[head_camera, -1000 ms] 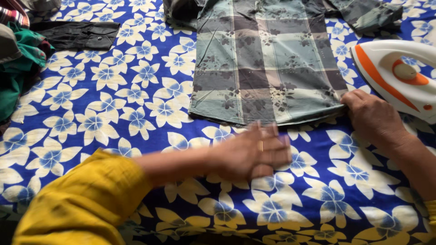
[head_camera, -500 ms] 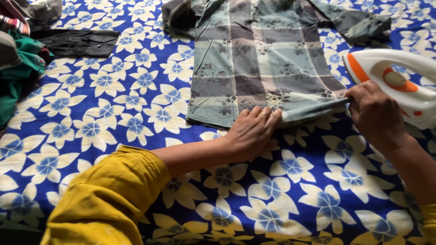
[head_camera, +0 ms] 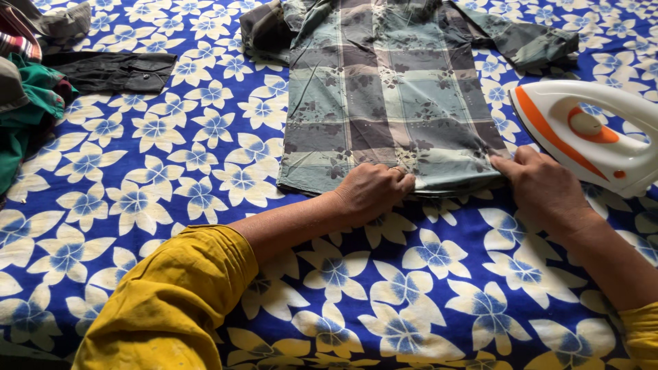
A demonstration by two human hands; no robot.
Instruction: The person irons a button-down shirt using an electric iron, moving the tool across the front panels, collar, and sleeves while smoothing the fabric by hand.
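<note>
change vs earlier: R hand has let go of the iron; half a sec ago it was on the handle, now it's at the shirt hem. L hand is in abt the same spot on the hem as before.
L hand: fingers curled, knuckles up, pinching the bottom edge of the shirt, near the middle of the hem.
R hand: fingers bent, tips pressing on the hem's right corner. Can't tell if it's actually gripping the cloth or just holding it flat.
shirt: lies flat on the cover, hem toward the person, sleeves out to both sides. Thin woven fabric, grey-green and brown plaid w/ dark flower prints.
iron: white plastic w/ orange trim and dial, pointed nose, sits just beside the R hand, not touching it.
cover: blue cloth, big white-yellow flowers.
sleeve: mustard yellow, bunched at L forearm.
clothes pile: green, dark, plaid bits at far left.
</note>
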